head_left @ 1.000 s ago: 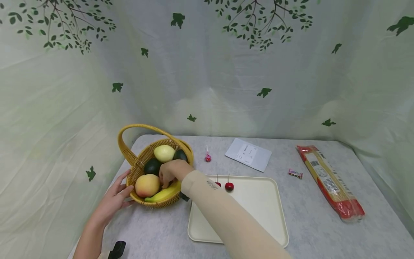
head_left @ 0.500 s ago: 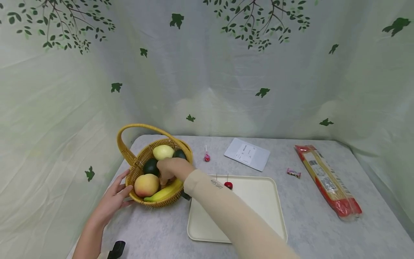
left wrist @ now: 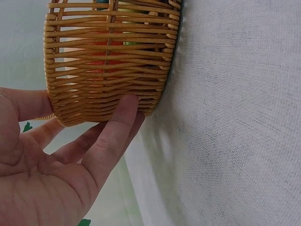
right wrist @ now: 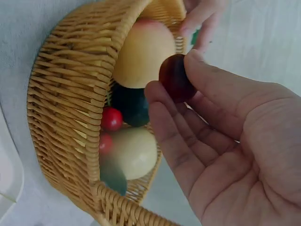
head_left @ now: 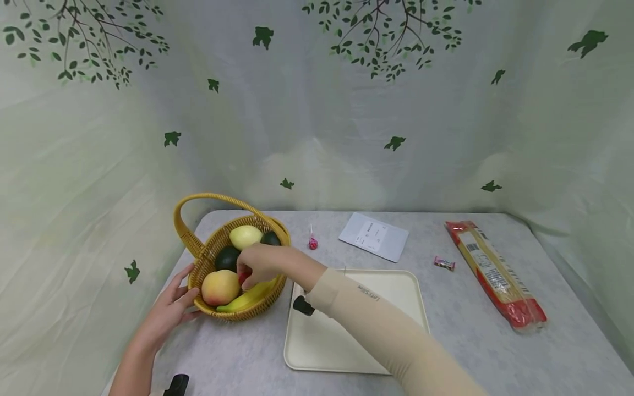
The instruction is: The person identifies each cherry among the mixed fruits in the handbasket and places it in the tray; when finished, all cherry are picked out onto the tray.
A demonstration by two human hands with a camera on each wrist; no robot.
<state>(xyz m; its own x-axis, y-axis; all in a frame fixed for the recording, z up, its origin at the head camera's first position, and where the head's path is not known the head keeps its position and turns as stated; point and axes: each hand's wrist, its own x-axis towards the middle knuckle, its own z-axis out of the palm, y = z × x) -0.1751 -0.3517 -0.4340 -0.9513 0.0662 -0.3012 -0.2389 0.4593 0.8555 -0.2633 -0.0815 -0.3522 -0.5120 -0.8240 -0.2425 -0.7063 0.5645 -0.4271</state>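
In the head view my right hand point(head_left: 262, 265) is over the wicker basket point(head_left: 284, 234). Its thumb and fingertips pinch a small dark red round fruit point(right wrist: 175, 78), clear in the right wrist view against the peach. My left hand point(head_left: 170, 305) touches the basket's near left side, fingers spread and fairly straight against the wicker point(left wrist: 113, 52). Inside lie a peach point(head_left: 220, 287), a banana point(head_left: 247, 298), a pale yellow fruit point(head_left: 245, 237), dark green fruits point(head_left: 227, 258) and small red round fruits point(right wrist: 112, 118).
A cream tray point(head_left: 342, 352) lies right of the basket, partly beneath my right forearm; a thin stem shows past the sleeve. Behind are a lollipop point(head_left: 313, 242) and a grey-white card point(head_left: 373, 237). Farther right lie a wrapped candy point(head_left: 444, 263) and a red-ended noodle packet point(head_left: 495, 275).
My right hand has drawn slightly back to the right, and a red fruit now shows in its fingers. The forearm now hides the tray's cherries. My left hand stays at the basket.
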